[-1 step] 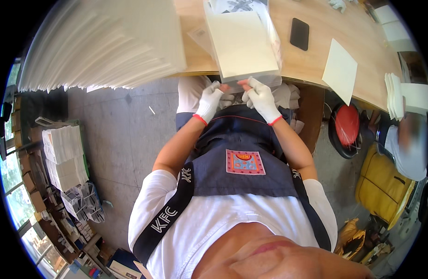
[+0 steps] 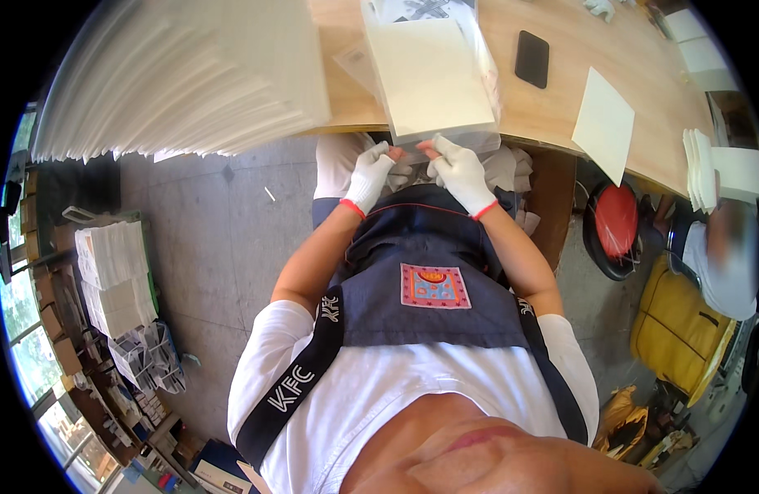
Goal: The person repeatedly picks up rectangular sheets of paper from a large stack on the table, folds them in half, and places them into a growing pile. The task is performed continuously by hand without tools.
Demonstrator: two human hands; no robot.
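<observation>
Along the left of the tabletop [image 2: 560, 111], a big fanned heap of white paper [image 2: 190, 82] juts past the near edge. Next comes the left hand [image 2: 373, 174], in a white glove with bare fingertips, its fingers bent together just off the near edge. Between the hands, the near part of a clear plastic bag [image 2: 457, 144] hangs past the middle of that edge; the block of cream sheets [image 2: 433, 78] lies squared up there, in or on the bag, which of the two I cannot tell. The right hand [image 2: 460, 173], gloved alike, has its fingers bent at the bag's near end. Whether either hand's fingers pinch the film cannot be told. The block looks already set in place, while the loose near end seems not yet folded or closed. Farther right lie a black phone [image 2: 532, 59], then a single pale card [image 2: 603, 123] poking over the near edge.
</observation>
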